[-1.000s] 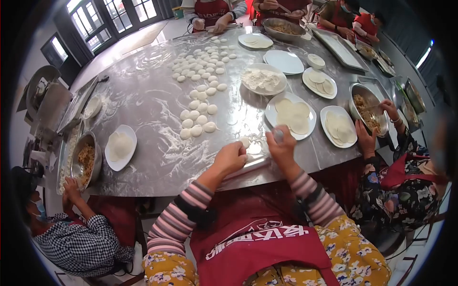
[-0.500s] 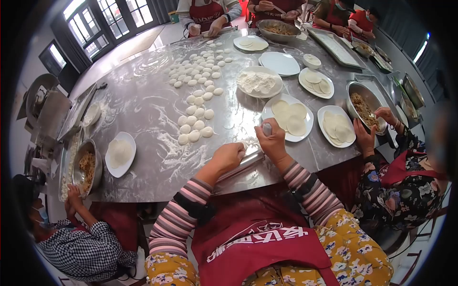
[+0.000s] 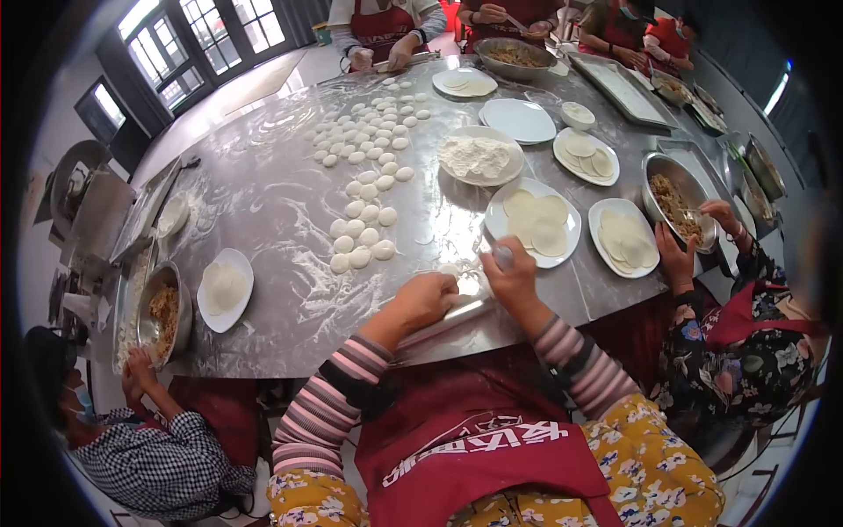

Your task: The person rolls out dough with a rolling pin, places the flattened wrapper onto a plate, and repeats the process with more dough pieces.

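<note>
My right hand (image 3: 514, 279) is closed around the grey handle of a rolling pin (image 3: 503, 256), whose end sticks out above my fist. Just left of it, my left hand (image 3: 428, 299) is curled low over the table near its front edge. Its fingertips are turned under, so what they hold is hidden. A pale, floury patch shows between my hands, beside a shiny metal bar (image 3: 452, 318). Beyond them lie several small flattened dough pieces (image 3: 359, 257). A white plate (image 3: 572, 235) of round dough wrappers (image 3: 538, 220) stands past my right hand.
A bowl of flour (image 3: 480, 158) sits farther back. On the right is another wrapper plate (image 3: 652, 260), and a co-worker's hands are at a filling bowl (image 3: 652, 195). On the left are a plate (image 3: 246, 299), a filling bowl (image 3: 183, 321) and a second co-worker. More people stand opposite.
My right hand has shifted slightly right and down, and the rolling pin handle with it. My left hand stays low and curled. The right co-worker's hand has moved a little, showing a utensil in the filling.
</note>
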`<control>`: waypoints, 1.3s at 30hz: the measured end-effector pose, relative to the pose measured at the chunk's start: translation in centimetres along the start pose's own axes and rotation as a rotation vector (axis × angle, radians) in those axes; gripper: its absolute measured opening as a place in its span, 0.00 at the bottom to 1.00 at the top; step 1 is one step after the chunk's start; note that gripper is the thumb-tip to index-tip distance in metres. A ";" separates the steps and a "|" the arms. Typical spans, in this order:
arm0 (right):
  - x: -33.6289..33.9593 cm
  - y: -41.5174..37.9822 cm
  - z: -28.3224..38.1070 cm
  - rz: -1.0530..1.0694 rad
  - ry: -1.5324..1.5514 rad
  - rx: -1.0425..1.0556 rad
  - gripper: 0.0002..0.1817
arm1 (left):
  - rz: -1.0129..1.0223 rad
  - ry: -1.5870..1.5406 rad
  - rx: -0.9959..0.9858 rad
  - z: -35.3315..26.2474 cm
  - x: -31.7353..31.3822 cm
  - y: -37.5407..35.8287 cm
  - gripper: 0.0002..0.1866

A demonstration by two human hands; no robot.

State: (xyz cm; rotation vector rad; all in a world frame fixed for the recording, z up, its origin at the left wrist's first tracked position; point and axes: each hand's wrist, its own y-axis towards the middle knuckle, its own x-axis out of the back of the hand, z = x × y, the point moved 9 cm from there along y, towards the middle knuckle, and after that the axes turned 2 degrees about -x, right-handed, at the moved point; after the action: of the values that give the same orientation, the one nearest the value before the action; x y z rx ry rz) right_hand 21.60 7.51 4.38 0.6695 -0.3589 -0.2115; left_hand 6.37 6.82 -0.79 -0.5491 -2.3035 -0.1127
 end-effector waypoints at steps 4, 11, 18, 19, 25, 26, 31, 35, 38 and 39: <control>3.0 -4.4 0.0 0.076 0.090 -0.181 0.13 | -0.051 -0.098 -0.058 1.0 0.1 -1.4 0.06; -1.4 1.1 -0.4 0.046 -0.016 -0.046 0.12 | -0.043 0.120 -0.032 -0.4 0.0 0.3 0.08; 3.4 -3.4 2.5 0.012 -0.089 -0.003 0.11 | 0.006 -0.325 0.138 3.0 -1.2 -2.1 0.09; 3.2 -3.5 2.5 0.017 -0.124 -0.018 0.11 | 0.023 -0.323 0.145 2.6 -1.4 -2.2 0.09; -1.0 0.8 -0.4 -0.030 -0.040 0.010 0.13 | -0.072 0.105 0.081 0.0 0.4 0.3 0.11; -0.7 0.5 -0.1 -0.021 -0.038 0.020 0.13 | -0.018 0.089 0.050 -0.1 0.1 0.2 0.10; 3.9 -4.0 2.3 -0.002 -0.008 -0.073 0.13 | -0.036 -0.302 0.095 2.9 -1.6 -1.8 0.06; 0.9 -1.0 0.5 -0.046 -0.047 -0.028 0.13 | -0.077 0.017 0.041 0.9 -0.8 -1.3 0.11; -0.8 0.8 -0.1 -0.043 -0.057 0.014 0.13 | -0.086 0.028 0.094 0.0 0.1 0.2 0.09; -0.6 0.7 0.0 -0.041 -0.040 -0.012 0.12 | -0.054 -0.011 0.087 0.1 -0.2 0.6 0.08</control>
State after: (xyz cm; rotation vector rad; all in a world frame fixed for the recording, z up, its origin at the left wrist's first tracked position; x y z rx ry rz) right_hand 21.07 8.28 4.66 0.6615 -0.3824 -0.2667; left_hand 6.70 7.36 -1.01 -0.4448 -2.3225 -0.0347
